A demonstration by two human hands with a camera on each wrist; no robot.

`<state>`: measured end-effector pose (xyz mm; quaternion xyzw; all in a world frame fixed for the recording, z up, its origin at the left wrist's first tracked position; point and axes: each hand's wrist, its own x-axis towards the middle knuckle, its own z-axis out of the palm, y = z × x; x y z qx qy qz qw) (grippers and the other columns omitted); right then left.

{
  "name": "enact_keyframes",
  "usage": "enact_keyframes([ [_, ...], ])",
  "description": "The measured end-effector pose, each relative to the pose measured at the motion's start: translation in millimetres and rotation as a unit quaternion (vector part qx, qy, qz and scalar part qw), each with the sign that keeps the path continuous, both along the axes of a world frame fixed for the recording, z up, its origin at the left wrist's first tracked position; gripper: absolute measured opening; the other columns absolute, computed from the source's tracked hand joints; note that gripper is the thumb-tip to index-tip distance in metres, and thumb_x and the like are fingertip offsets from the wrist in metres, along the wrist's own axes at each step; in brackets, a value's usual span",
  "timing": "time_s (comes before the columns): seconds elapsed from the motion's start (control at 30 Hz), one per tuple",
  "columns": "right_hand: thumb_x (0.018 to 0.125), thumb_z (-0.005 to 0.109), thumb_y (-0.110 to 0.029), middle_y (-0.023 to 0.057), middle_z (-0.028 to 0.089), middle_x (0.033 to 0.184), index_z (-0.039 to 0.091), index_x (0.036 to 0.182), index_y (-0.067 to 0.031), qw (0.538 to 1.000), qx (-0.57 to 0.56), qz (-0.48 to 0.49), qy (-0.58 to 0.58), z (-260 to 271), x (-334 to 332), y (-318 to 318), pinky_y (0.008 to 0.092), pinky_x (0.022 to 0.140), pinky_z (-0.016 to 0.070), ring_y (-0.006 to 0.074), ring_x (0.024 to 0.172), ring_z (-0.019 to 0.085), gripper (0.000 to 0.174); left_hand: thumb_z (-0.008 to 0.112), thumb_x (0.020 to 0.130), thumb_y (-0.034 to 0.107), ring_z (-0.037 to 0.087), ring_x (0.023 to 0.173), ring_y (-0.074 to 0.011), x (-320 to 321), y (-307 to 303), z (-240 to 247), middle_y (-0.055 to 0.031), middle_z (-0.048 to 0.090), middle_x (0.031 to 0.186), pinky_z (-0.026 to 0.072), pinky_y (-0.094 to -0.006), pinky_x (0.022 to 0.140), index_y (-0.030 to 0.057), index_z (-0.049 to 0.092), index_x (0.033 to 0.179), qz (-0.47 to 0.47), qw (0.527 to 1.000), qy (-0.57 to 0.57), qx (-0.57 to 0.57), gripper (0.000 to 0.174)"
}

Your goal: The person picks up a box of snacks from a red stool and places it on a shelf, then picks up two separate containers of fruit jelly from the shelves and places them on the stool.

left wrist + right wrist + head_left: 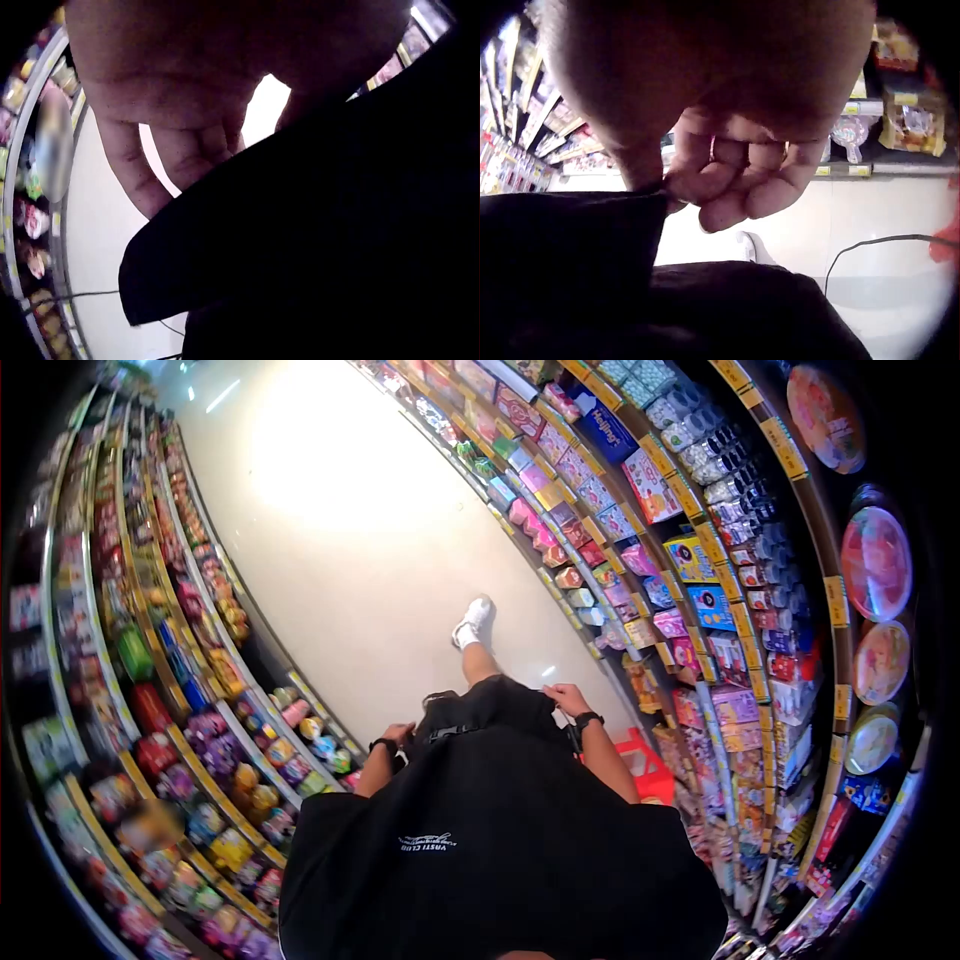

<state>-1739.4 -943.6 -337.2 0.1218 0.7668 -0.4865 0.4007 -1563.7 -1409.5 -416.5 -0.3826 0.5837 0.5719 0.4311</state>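
In the head view, a person wears a loose black T-shirt (520, 790) with small white print, and a dark strap with a buckle (450, 734) shows at the waist. My right hand (569, 698) is out at the right side of the shirt. Seen from the right wrist, its thumb and forefinger pinch a corner of the shirt (577, 232), and the other fingers (769, 199) curl inward. My left hand (402, 734) is beside the left edge of the shirt. In the left wrist view its fingers (142, 172) bend down behind black cloth (300, 225), which hides the fingertips; I cannot tell whether they grip it.
Long store shelves of packaged goods line the left (190, 660) and right (640, 490) of a pale floor aisle (350, 550). A foot in a white shoe (472, 620) steps forward. A red plastic item (645, 765) stands close by the right arm.
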Motion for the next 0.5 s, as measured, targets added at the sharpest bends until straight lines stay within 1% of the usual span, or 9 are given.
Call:
enact_keyframes([
  [0.03,0.091,0.064,-0.037,0.0050,0.061,0.061,0.068,0.073,-0.0012,0.998,-0.026,-0.036,-0.036,-8.2,-6.0,-3.0,0.0287,0.057,0.0448,0.0130,0.058,0.057,0.040,0.061,0.088,0.045,0.063,0.072,-0.0204,-40.8,-10.2,19.9,-0.0092,0.068,0.085,0.0513,-0.0353,0.067,0.0099,0.071,0.096,-0.075,0.997,-0.009,-0.011,0.037],
  [0.07,0.091,0.064,-0.037,0.0046,0.061,0.062,0.068,0.073,-0.0016,0.998,-0.015,-0.053,-0.028,-14.2,-18.1,-9.0,0.0283,0.057,0.0449,0.0126,0.059,0.057,0.040,0.058,0.089,0.045,0.063,0.071,-0.0216,-78.4,-28.1,5.8,-0.0118,0.067,0.083,0.0514,-0.0355,0.068,0.0093,0.071,0.096,-0.218,0.970,0.072,-0.084,0.039],
  [0.1,0.091,0.064,-0.036,0.0042,0.061,0.063,0.067,0.074,-0.0020,0.997,0.001,-0.076,-0.026,-17.9,-23.0,-13.9,0.0278,0.057,0.0450,0.0122,0.059,0.057,0.039,0.056,0.090,0.046,0.064,0.071,-0.0228,-110.7,-44.6,-19.4,-0.0143,0.067,0.080,0.0514,-0.0356,0.069,0.0088,0.071,0.096,-0.361,0.909,0.148,-0.143,0.040],
  [0.17,0.090,0.065,-0.036,0.0049,0.062,0.064,0.067,0.076,-0.0021,0.988,-0.033,-0.148,-0.034,-24.0,-40.3,-29.3,0.0282,0.055,0.0461,0.0132,0.056,0.058,0.037,0.055,0.091,0.046,0.062,0.063,-0.0209,-221.9,-41.6,31.0,-0.0118,0.064,0.070,0.0510,-0.0358,0.061,0.0064,0.071,0.097,-0.281,0.946,0.110,-0.119,0.044],
  [0.2,0.091,0.064,-0.038,0.0030,0.060,0.063,0.066,0.077,-0.0030,0.985,-0.022,-0.161,-0.052,-28.3,-49.5,-38.6,0.0263,0.053,0.0447,0.0115,0.055,0.055,0.038,0.057,0.092,0.039,0.056,0.059,-0.0146,-280.7,-36.5,59.7,-0.0060,0.060,0.068,0.0478,-0.0333,0.056,0.0056,0.069,0.096,-0.221,0.964,0.107,-0.101,0.035],
  [0.23,0.092,0.063,-0.040,0.0010,0.057,0.061,0.065,0.078,-0.0039,0.983,-0.012,-0.171,-0.065,-33.1,-62.7,-46.8,0.0244,0.052,0.0432,0.0097,0.053,0.052,0.039,0.059,0.090,0.039,0.060,0.060,-0.0154,-333.5,-36.1,67.6,-0.0064,0.064,0.069,0.0495,-0.0325,0.056,0.0052,0.069,0.095,-0.223,0.957,0.133,-0.132,0.036],
  [0.3,0.092,0.062,-0.040,0.0004,0.055,0.058,0.065,0.078,-0.0032,0.985,0.000,-0.165,-0.046,-48.6,-81.2,-62.5,0.0242,0.051,0.0417,0.0096,0.052,0.051,0.039,0.059,0.092,0.037,0.054,0.057,-0.0113,-430.9,-20.5,112.3,-0.0041,0.059,0.067,0.0461,-0.0277,0.052,0.0038,0.068,0.095,-0.208,0.939,0.206,-0.180,0.035],
  [0.4,0.090,0.063,-0.039,0.0023,0.060,0.060,0.069,0.080,-0.0041,0.989,0.029,-0.145,0.006,-37.6,-134.7,-92.8,0.0269,0.053,0.0440,0.0107,0.054,0.056,0.037,0.058,0.093,0.034,0.056,0.060,-0.0118,-541.4,4.8,155.2,-0.0054,0.060,0.070,0.0480,-0.0269,0.055,0.0020,0.066,0.103,-0.141,0.922,0.325,-0.155,0.034],
  [0.5,0.090,0.064,-0.038,0.0042,0.064,0.065,0.072,0.082,-0.0047,0.992,0.032,-0.117,0.040,-18.5,-180.7,-108.0,0.0286,0.057,0.0464,0.0117,0.059,0.059,0.035,0.056,0.095,0.029,0.058,0.065,-0.0126,-587.1,42.5,205.6,-0.0077,0.062,0.076,0.0497,-0.0267,0.059,0.0008,0.065,0.107,-0.081,0.903,0.417,-0.068,0.032],
])
